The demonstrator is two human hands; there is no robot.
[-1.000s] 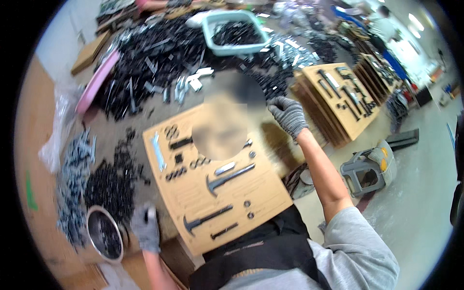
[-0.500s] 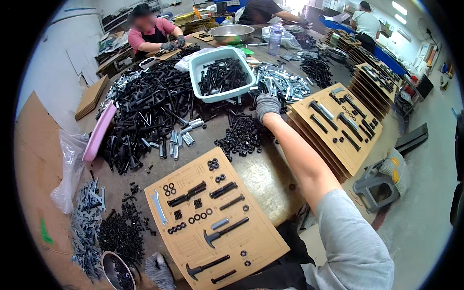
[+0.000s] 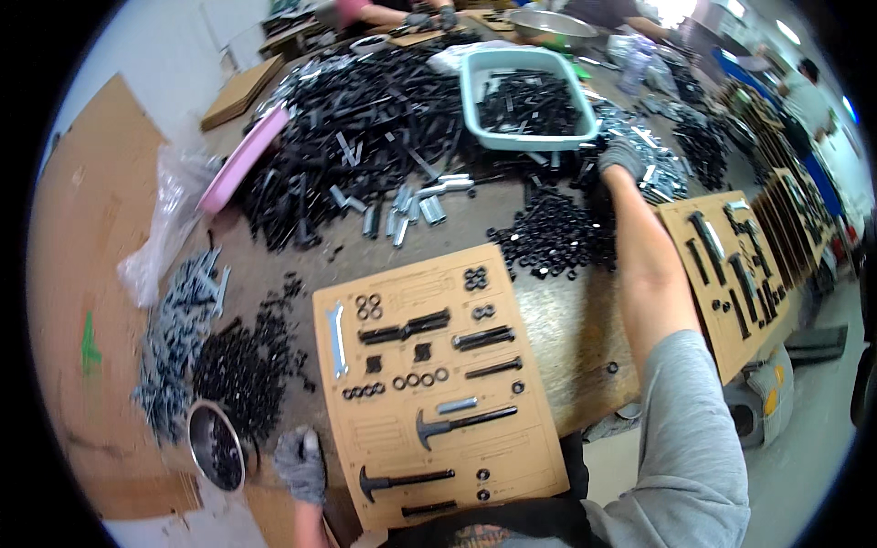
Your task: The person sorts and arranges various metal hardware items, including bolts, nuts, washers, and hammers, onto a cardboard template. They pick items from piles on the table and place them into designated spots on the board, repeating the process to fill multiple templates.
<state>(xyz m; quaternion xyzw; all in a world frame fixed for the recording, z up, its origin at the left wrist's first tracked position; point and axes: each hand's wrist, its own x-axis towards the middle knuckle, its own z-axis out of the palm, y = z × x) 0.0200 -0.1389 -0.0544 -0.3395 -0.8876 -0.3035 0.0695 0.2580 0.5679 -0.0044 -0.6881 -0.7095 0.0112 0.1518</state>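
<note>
My right arm stretches forward, and my gloved right hand [image 3: 621, 157] is among black fasteners and silver metal tubes [image 3: 650, 146] beside the teal basin [image 3: 532, 143]. Its fingertips are hidden there. Near the table's front edge, my gloved left hand [image 3: 300, 464] rests with curled fingers between a metal bowl [image 3: 217, 446] and a printed cardboard sheet [image 3: 384, 498]; whether it holds anything is hidden. Laid out on the sheet are a flat wrench [image 3: 338, 340], black bolts [image 3: 493, 368], nuts, washers, a silver tube [image 3: 457, 405] and two black T-shaped bolts [image 3: 466, 420].
A pile of black bolts [image 3: 365, 110] fills the back left, beside a tilted pink tray [image 3: 245, 160]. Black nuts [image 3: 557, 233] lie ahead of the sheet; wrenches [image 3: 183, 338] and small black screws [image 3: 242, 365] lie left. Stacked filled sheets [image 3: 722, 352] stand right. A co-worker's gloved hands [image 3: 431, 18] show far off.
My view has tilted down and turned left, so the table's contents appear shifted right. My right hand stays by the tubes; more of my left hand and wrist now shows beside the sheet.
</note>
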